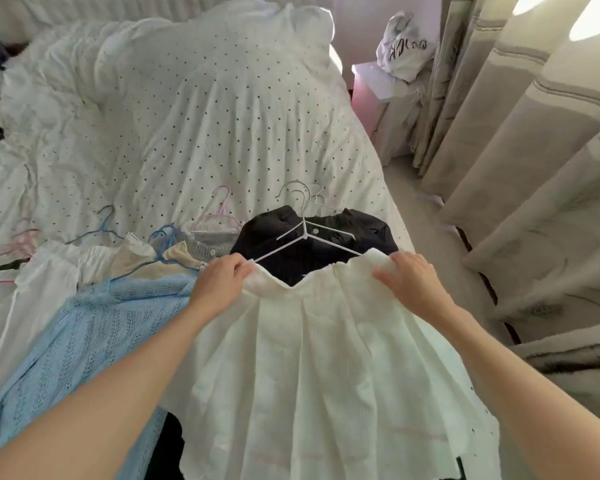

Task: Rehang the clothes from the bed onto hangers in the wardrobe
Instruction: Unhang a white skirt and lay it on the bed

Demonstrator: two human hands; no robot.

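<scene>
Both bare forearms reach forward from the bottom corners, and the two hands hold up a white skirt (326, 358) by its waistband. The left hand (222, 278) pinches the left end of the band with curled fingers and thumb; the right hand (407, 277) grips the right end the same way, knuckles up. The skirt is cream-white, pleated from the waistband down, with a small eyelet pattern near its hem, and it hangs spread out between and below the hands — its waistband dips in the middle. A white hanger (305, 237) with a metal hook sits just beyond the waistband, its left arm ending right at the left hand's fingertips. Behind it a black garment (267, 237) lies on the bed (187, 133), which is covered in white dotted bedding. To the left of the hands lie a light blue knit top (84, 323), a white garment (49, 271), and blue (101, 230) and pink hangers (219, 213). Beige curtains (534, 168) hang at the right.
</scene>
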